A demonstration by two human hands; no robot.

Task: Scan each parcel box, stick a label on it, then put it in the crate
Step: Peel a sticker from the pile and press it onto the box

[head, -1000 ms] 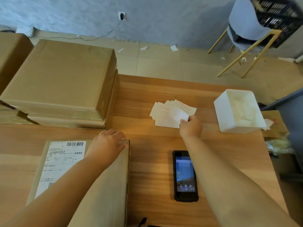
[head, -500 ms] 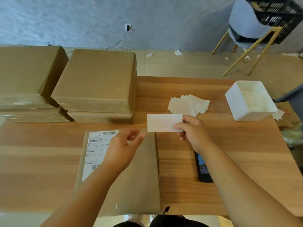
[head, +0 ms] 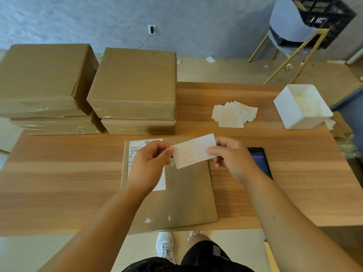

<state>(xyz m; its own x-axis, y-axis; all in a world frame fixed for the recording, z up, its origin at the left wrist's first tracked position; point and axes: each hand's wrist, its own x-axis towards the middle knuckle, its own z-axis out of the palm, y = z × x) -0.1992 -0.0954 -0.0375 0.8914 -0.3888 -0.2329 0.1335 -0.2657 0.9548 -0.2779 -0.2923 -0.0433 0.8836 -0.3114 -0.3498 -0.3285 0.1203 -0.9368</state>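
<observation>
A parcel box (head: 176, 191) lies at the near edge of the worktop (head: 59, 173), with a phone (head: 261, 161) just to its right. Behind it stand two stacks of boxes (head: 135, 89), side by side. Right of them lies a pile of labels (head: 233, 114), then a tub (head: 302, 107). A crate (head: 322, 18) sits on a stand beyond the worktop's far right corner.

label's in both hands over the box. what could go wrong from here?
1. The label is pinched by left hand and right hand; it might curl or go on crooked.
2. It could cover the shipping label on the parcel box.
3. The box overhangs the table edge; pressing there might tip it.
</observation>
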